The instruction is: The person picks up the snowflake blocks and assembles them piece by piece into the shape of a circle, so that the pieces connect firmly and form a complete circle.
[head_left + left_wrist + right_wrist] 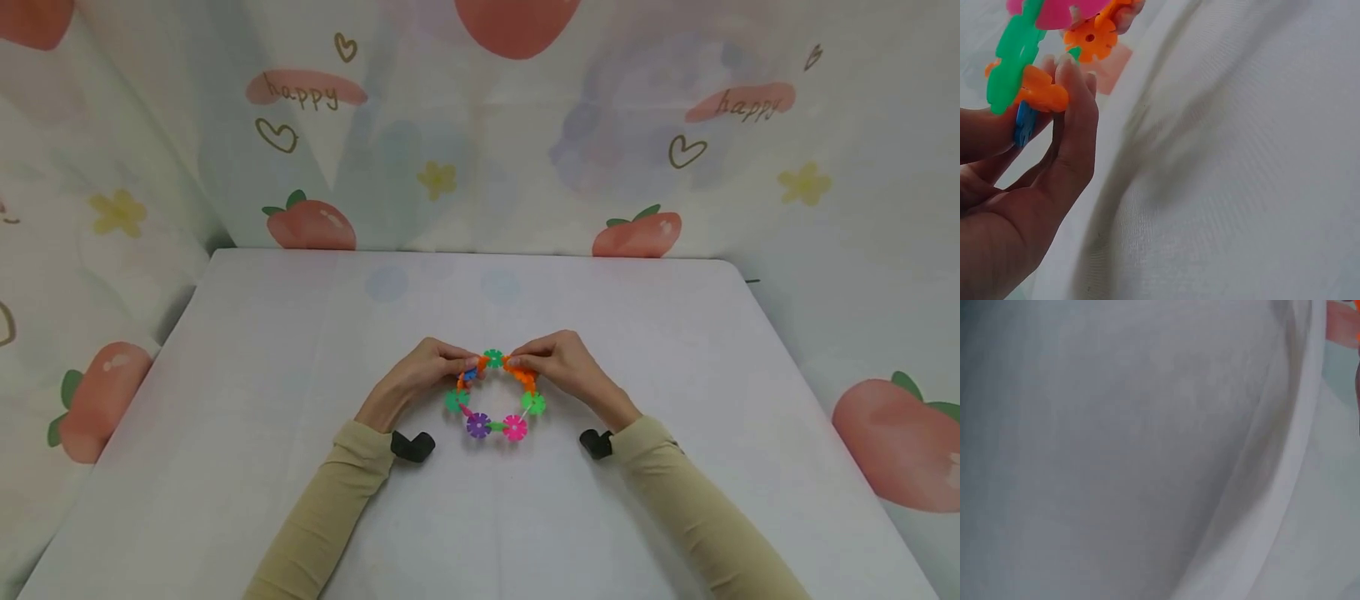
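Note:
A ring of colourful notched plastic snowflake discs, linked edge to edge, is held between both hands in the head view. Its near side has a purple disc [478, 426] and a pink disc [515, 428]; a green disc [492, 358] sits at the far side. My left hand [420, 367] pinches the ring's far left, by a blue disc [1024, 125] and an orange disc [1044, 94]. On the far right, my right hand [566, 365] pinches the ring at orange discs [522, 375]. Only slivers of hand and orange show at the right wrist view's edge.
A white cloth-covered table [637, 517] lies under the hands. Patterned cloth walls [510, 142] with fruit and hearts rise behind it and at both sides. Black wrist pieces [412, 447] stick out from both sleeve cuffs.

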